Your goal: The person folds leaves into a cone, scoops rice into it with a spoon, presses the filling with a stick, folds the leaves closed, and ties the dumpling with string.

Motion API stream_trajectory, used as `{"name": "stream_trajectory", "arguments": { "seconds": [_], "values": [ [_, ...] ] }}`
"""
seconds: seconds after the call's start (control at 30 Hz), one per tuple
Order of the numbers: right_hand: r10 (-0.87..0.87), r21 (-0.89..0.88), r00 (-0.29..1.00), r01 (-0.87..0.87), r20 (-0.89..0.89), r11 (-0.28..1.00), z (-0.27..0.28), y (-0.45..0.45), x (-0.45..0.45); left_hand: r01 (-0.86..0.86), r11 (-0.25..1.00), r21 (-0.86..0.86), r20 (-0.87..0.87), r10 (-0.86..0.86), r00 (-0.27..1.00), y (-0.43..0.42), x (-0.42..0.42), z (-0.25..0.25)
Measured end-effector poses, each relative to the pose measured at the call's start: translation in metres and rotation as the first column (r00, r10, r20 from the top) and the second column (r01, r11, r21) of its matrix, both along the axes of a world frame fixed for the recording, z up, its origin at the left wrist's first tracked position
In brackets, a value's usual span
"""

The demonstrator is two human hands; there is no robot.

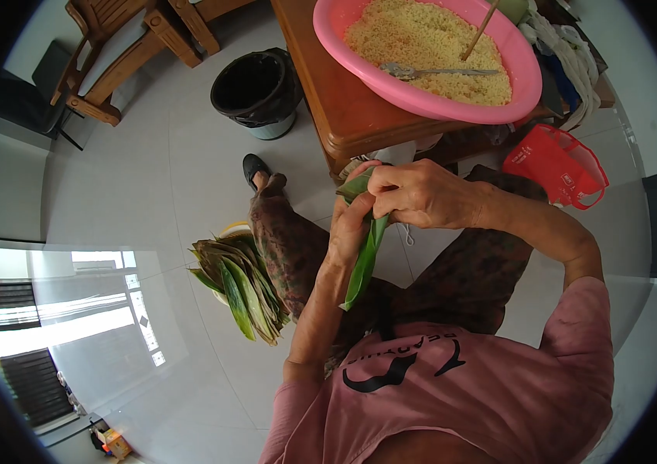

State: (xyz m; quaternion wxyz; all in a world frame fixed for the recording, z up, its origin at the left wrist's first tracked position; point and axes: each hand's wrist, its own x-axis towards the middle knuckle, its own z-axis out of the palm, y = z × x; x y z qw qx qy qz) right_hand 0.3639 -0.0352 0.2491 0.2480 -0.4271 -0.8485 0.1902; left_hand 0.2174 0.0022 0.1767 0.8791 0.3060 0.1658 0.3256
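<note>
Both hands meet in front of my lap around a folded green leaf [365,263], whose long end hangs down toward my shirt. My left hand [350,220] is wrapped round the leaf from the left side. Against its upper part, my right hand [415,193] pinches with bent fingers. Part of the folded leaf shows between the hands; whatever is inside it is hidden. Just beyond them, a pink basin [525,85] of pale yellow grain [429,39] rests on the wooden table, with a spoon [436,72] and a stick [481,29] in the grain.
A pile of long leaves [243,290] lies in a container on the floor at left. Near the wooden table [320,85] stands a black-lined bin [255,93]. A red bag [552,166] is at right, and a wooden chair [116,46] at upper left.
</note>
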Motion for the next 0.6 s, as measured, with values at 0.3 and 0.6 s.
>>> {"name": "stream_trajectory", "arguments": {
  "seconds": [0.3,0.6],
  "values": [
    [-0.408,-0.505,0.865,0.224,-0.29,0.833,0.0,-0.009,-0.008,-0.019,1.0,0.005,0.04,0.019,0.999,-0.014,-0.001,-0.006],
    [-0.718,-0.823,0.518,0.044,-0.466,0.566,-0.028,-0.02,-0.003,0.144,0.977,-0.158,0.188,-0.113,0.976,-0.028,-0.005,-0.012]
  ]
}}
